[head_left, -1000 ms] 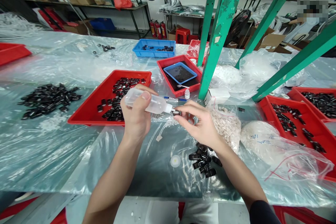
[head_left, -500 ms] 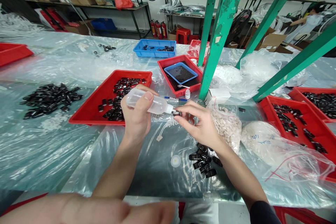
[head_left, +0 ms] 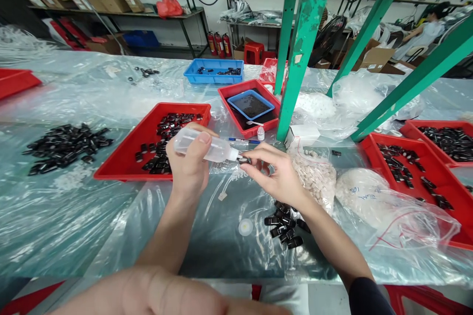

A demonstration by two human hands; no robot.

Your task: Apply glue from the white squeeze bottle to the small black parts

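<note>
Farther right along the bottom edge, a blurred foreground hand (head_left: 170,295) has been extended since the earlier frame. One translucent bottle (head_left: 220,149) with a white neck is held tilted, nozzle rightward and slightly down, at a small black piece (head_left: 244,160) above the sheeted table (head_left: 218,261). The bottle is gripped by the left hand (head_left: 189,162), thumb on top; the piece is pinched by the right hand (head_left: 277,172), its forearm slanted from lower right
</note>
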